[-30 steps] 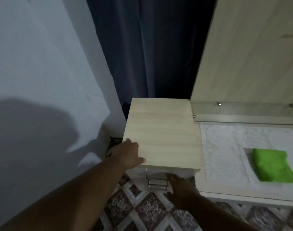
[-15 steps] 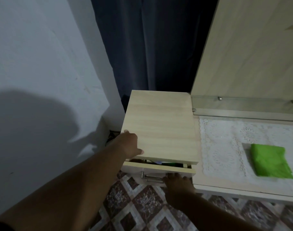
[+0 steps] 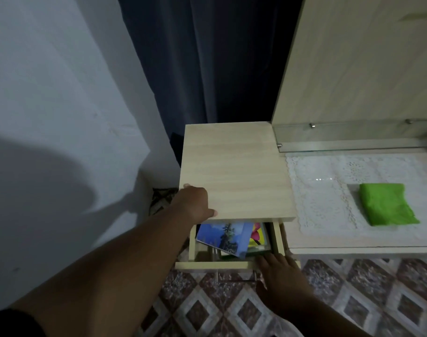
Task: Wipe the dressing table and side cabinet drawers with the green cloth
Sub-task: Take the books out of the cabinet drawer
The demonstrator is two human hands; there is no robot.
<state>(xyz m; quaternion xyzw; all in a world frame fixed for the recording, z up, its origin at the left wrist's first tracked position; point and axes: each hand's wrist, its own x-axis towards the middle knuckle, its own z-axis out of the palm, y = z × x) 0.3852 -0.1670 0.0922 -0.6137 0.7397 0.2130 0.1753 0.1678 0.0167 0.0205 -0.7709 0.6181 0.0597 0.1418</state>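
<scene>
Sliding further out, the top drawer [image 3: 234, 249] is showing picture cards [image 3: 223, 238], no writing readable; right hand [image 3: 276, 269] fingers curling over its front, left hand [image 3: 195, 205] fingers gripping the cabinet top [image 3: 234, 171]

The left hand [image 3: 195, 203] held the side cabinet's [image 3: 234, 171] top corner. The right hand [image 3: 278, 271] gripped the open top drawer [image 3: 212, 265] with pictures [image 3: 224, 237] inside. At 3 o'clock, the green cloth [image 3: 387, 204] lay on the table [image 3: 353, 249].

No text, label, brand or number can be read. The colourful printed cards [image 3: 228, 237] in the open light-wood drawer [image 3: 212, 265] show only pictures, too blurred for any letters.
</scene>
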